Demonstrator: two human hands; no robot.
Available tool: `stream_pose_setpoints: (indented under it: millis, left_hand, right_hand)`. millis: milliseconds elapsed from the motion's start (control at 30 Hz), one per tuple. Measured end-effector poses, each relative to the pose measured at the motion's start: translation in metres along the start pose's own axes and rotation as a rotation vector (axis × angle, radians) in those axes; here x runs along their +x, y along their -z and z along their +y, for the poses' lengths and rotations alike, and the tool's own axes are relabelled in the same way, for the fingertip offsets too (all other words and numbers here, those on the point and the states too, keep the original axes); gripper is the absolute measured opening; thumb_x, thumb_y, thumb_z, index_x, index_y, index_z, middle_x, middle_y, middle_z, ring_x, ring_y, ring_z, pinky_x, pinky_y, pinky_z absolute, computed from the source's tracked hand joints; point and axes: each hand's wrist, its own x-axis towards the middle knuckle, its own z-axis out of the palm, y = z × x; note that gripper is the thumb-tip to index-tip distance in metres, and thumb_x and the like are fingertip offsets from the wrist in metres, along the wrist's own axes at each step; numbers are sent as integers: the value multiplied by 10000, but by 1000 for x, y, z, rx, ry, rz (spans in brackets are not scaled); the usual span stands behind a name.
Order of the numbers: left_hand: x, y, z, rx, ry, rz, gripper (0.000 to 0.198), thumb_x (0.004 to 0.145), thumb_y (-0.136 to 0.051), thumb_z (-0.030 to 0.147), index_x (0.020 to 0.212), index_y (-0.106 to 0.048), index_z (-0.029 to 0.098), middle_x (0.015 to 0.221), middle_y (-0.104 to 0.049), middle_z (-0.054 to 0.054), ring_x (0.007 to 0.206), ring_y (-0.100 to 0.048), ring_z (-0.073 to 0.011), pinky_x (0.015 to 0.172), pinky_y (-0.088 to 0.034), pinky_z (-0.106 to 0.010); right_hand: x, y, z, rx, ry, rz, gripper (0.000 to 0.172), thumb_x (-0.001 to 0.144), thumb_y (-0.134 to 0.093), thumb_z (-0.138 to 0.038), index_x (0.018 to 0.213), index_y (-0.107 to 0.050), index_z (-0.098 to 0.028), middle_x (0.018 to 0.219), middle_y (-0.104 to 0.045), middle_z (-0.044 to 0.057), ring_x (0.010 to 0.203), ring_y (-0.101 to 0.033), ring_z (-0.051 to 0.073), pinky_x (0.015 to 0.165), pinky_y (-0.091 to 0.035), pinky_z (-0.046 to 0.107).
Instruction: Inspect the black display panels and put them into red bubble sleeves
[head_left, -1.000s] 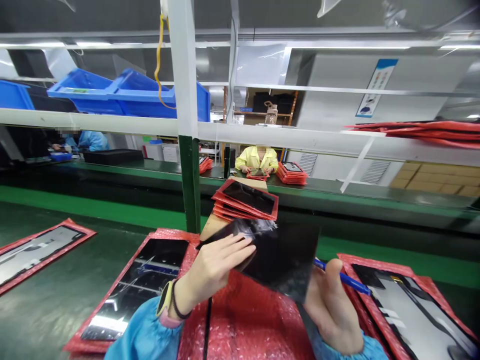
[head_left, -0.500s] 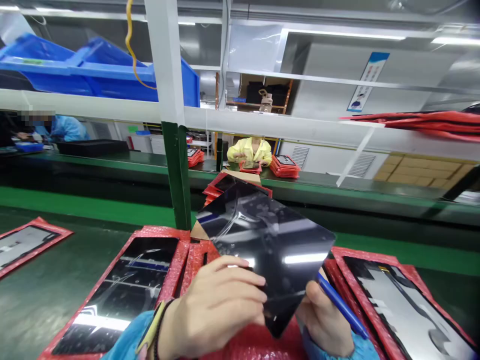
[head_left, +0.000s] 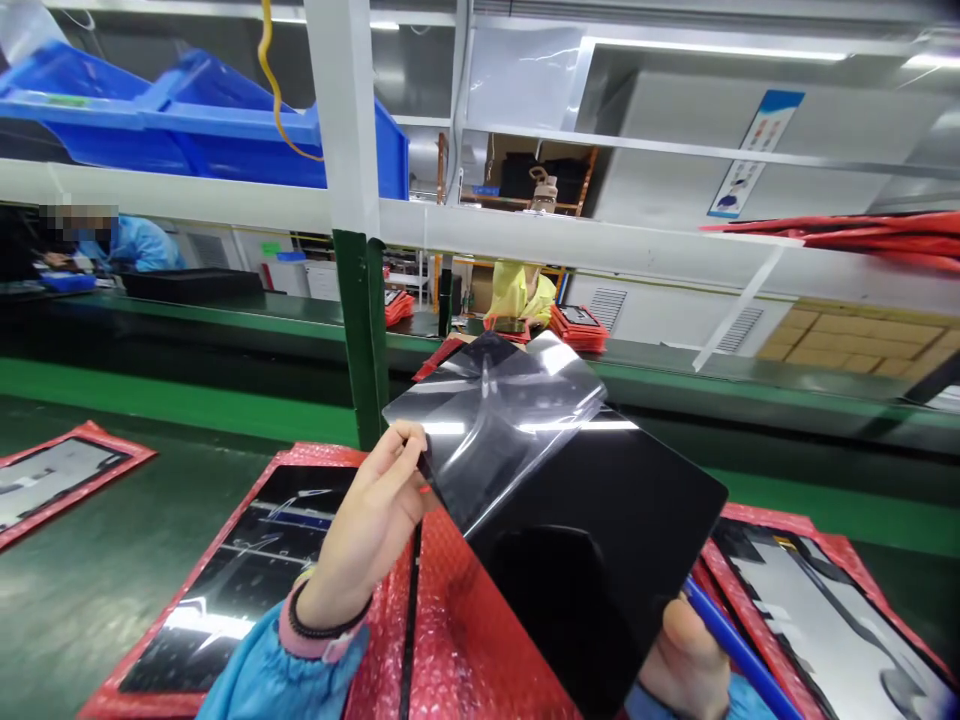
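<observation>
A glossy black screen panel point(head_left: 600, 500) is held tilted up in front of me. Clear protective film point(head_left: 517, 420) covers its upper left part, and the film's loose edge curls up across the panel. At the panel's left edge, my left hand point(head_left: 379, 515) is closed, thumb and fingers pinching the film. My right hand point(head_left: 690, 650) grips the panel's lower right edge; some of its fingers are hidden behind the panel. A blue pen-like stick point(head_left: 739, 645) also sits in my right hand. Below the panel lies red bubble wrap point(head_left: 457, 610).
Another black screen point(head_left: 247, 580) lies on red bubble wrap at left. Silver-backed panels point(head_left: 840, 610) are stacked at right, and one point(head_left: 56, 480) lies far left. A green post point(head_left: 360, 350) stands ahead. Blue bins point(head_left: 187, 130) sit overhead. Two people work across the bench.
My left hand has moved from resting over the panel to its left edge, up and left. The film has come off the lower part of the panel. The panel has shifted slightly right.
</observation>
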Motion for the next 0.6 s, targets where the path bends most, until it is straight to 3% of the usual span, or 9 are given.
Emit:
stream_pose_setpoints:
  millis: [100,200,333,467,600]
  left_hand:
    - [2,-4,-7,-147,-91,194,48,815,-663,242,838,-667,201,840,-621,24,800,-613,-83,763,-507,-152]
    - [1,-7,-6,-172,-159,345,50,822,-639,201,825,-689,199,854,-648,9,850,-632,-106,807,-511,-179]
    - [-3,-4,1,-227,-270,312,52,838,-647,261,863,-658,217,874,-649,33,822,-637,-102,798,-530,-214]
    - [-2,-2,6,-259,-369,294,58,846,-641,262,868,-634,208,889,-649,40,837,-634,-90,818,-528,-208]
    - [1,-2,7,-246,-383,316,46,844,-636,241,832,-632,197,854,-653,40,806,-633,-85,807,-520,-195]
  right_hand:
    - [3,-4,2,-65,-48,-3,378,497,-880,-435,843,-742,-369,788,-773,-11,841,-721,287,831,-558,416]
    - [4,-16,6,-90,-59,-11,584,504,-882,-408,1057,-695,-385,910,-770,3,1061,-651,333,947,-496,468]
    - [2,-36,14,-125,-35,-87,766,513,-895,-245,1208,-607,-391,1169,-700,11,1216,-550,326,951,-496,439]
    - [-1,-50,21,-161,-74,-242,687,580,-867,-232,1179,-608,-444,1166,-700,5,1112,-631,301,806,-567,407]
    - [-2,-51,22,-198,-44,-226,621,648,-831,-247,1184,-604,-462,1176,-695,6,1126,-625,287,818,-558,387]
